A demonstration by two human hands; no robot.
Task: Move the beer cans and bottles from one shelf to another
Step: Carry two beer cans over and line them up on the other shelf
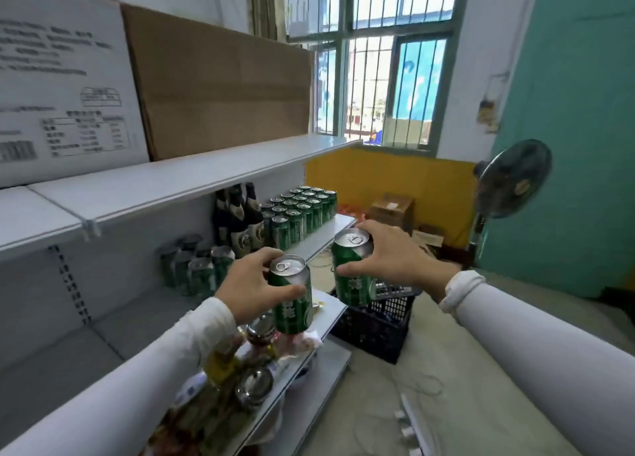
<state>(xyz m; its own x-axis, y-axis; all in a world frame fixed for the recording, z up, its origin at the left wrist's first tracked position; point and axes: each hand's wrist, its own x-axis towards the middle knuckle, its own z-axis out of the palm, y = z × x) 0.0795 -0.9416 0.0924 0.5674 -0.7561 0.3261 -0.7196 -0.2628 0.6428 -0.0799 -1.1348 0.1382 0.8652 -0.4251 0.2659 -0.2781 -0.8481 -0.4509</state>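
The left hand [252, 285] held a green beer can [292, 297] upright, its grip wrapped around the can's upper half, in the air above the edge of the lower shelf [330, 313]. The right hand [388, 254] clasped a second green can [354, 270], tilted slightly, out in front of the shelving and above a black crate [378, 332]. On the middle shelf [330, 235] stood rows of green cans [302, 211], dark bottles [240, 218] beside them, and a small cluster of cans [197, 266] further left. Cardboard boxes [220, 80] sat on the top shelf [192, 177].
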